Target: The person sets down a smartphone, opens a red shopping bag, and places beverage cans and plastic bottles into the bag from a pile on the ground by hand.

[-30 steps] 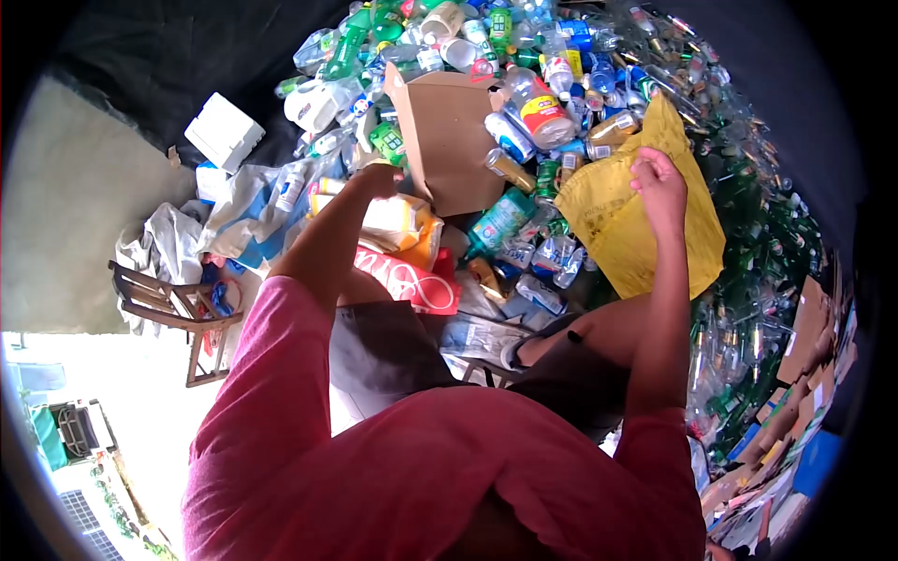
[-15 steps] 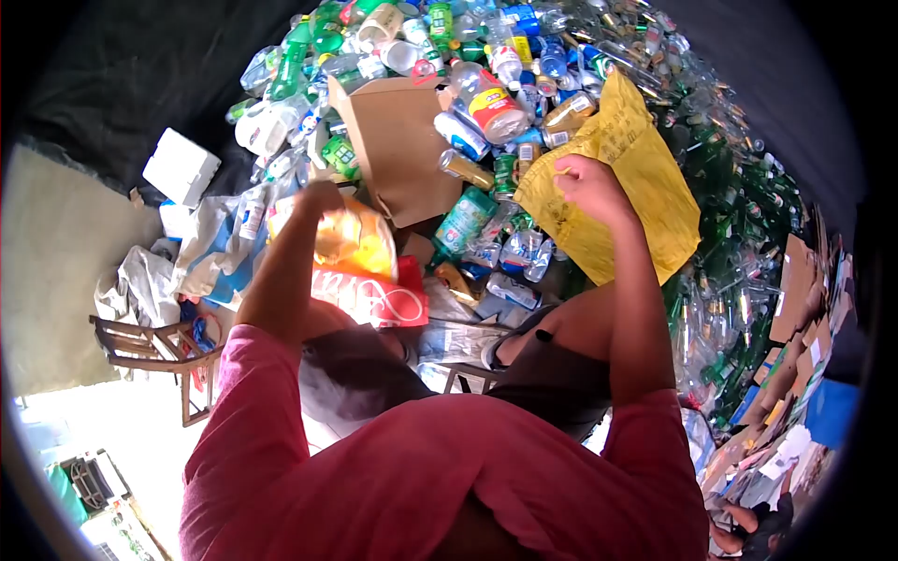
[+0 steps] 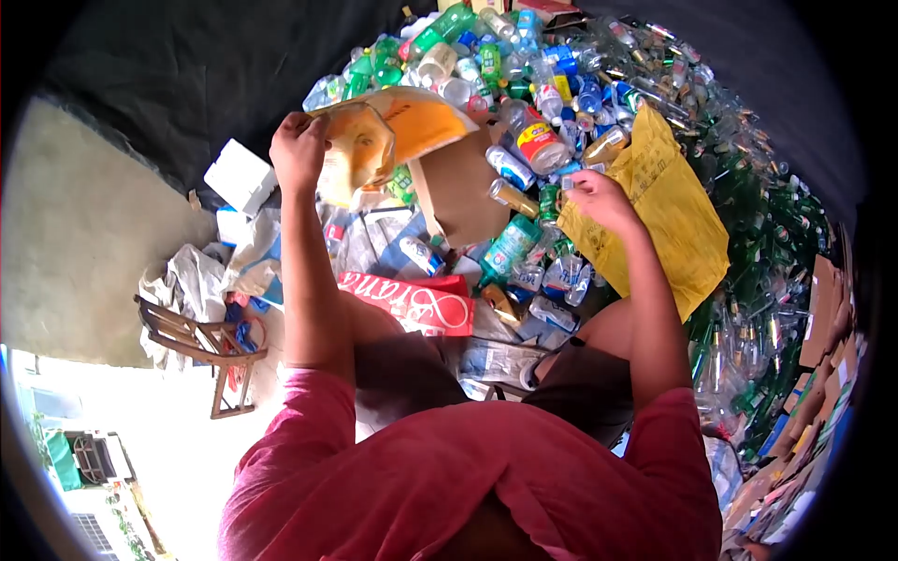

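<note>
Left hand pinching orange-and-cream sheet; right hand at yellow sack, hold unconfirmed

Orange-and-cream sheet (image 3: 374,145) held above the left half of the heap (image 3: 748,243) of bottles and cans. Its far end reaches over the top edge of the brown cardboard (image 3: 468,192). Taken by one end only, presumably because it is light; the curl seems to keep the free end from drooping.

Yellow sack (image 3: 673,224) spread against the heap's right side, its lower edge near the right leg (image 3: 603,332). Appears propped by the bottles and cans behind it rather than carried by the hand. Red sheet with white script (image 3: 454,313) lies at the heap's near edge, in front of the lap; placed loosely, as far as can be judged.

Grip, left hand (image 3: 299,152): thumb and fingers closed together on the sheet's left end, no gap visible; the rest of the sheet is unsupported.

Grip, right hand (image 3: 603,201): fingers half curled in front of the sack's upper left edge. Small pale patch (image 3: 569,183) at the fingertips, too small to identify. Cannot tell whether the hand has hold of it, of the sack, or of nothing.
</note>
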A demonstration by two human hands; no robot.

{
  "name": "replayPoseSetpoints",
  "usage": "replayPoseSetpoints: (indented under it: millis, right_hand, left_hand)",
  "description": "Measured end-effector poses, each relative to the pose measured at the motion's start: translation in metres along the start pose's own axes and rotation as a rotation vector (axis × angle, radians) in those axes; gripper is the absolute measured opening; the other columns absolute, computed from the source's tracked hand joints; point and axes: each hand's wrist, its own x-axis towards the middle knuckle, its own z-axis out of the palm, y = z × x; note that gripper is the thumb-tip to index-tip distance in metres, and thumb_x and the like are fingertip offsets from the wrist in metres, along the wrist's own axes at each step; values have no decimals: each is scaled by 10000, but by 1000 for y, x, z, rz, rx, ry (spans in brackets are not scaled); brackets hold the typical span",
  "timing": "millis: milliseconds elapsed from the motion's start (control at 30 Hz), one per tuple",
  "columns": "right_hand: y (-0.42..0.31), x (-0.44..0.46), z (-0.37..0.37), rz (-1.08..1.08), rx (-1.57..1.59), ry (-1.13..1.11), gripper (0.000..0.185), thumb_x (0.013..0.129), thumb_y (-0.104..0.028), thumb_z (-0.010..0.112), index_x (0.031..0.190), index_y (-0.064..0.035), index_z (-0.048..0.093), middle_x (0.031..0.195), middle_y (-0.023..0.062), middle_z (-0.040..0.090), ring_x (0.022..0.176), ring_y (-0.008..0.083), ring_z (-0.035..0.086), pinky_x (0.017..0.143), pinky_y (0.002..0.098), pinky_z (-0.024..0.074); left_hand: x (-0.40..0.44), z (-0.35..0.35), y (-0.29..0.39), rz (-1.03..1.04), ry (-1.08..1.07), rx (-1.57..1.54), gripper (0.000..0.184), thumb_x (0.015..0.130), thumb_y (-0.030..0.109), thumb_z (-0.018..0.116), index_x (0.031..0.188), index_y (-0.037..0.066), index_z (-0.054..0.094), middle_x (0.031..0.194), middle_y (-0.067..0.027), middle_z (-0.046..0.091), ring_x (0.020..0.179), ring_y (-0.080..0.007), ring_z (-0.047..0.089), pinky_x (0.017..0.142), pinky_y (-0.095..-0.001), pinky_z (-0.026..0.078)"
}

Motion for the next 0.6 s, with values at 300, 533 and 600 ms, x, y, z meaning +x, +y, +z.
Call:
replayPoseSetpoints:
  millis: [300, 533, 600]
  right_hand:
    - [-37, -16, 16, -51, 77, 190, 881, 755, -401, 820, 1482, -117, 412, 1393, 152, 545, 1144, 266, 605, 924, 380, 507]
    - [4, -5, -10, -119, 495, 401, 351, 980, -307, 595, 1122, 6, 663, 976, 58, 709, 845, 153, 642, 812, 296, 494]
    - [14, 2, -17, -82, 542, 386, 319, 1001, -277, 571, 1117, 9, 652, 987, 38, 697, 837, 118, 627, 790, 272, 484]
  left_hand:
    - [-20, 34, 69, -186, -458, -880, 148, 848, 141, 619, 721, 70, 591, 585, -14, 501, 512, -149, 544, 525, -282, 476]
    - [-26, 131, 8, -427, -560, -1162, 299, 915, 195, 584, 1159, 24, 561, 901, -129, 676, 800, -261, 694, 753, -389, 577]
    - [-35, 152, 1, -622, -611, -1138, 491, 952, 311, 597, 1335, 33, 465, 1075, -181, 678, 918, -293, 690, 800, -419, 556]
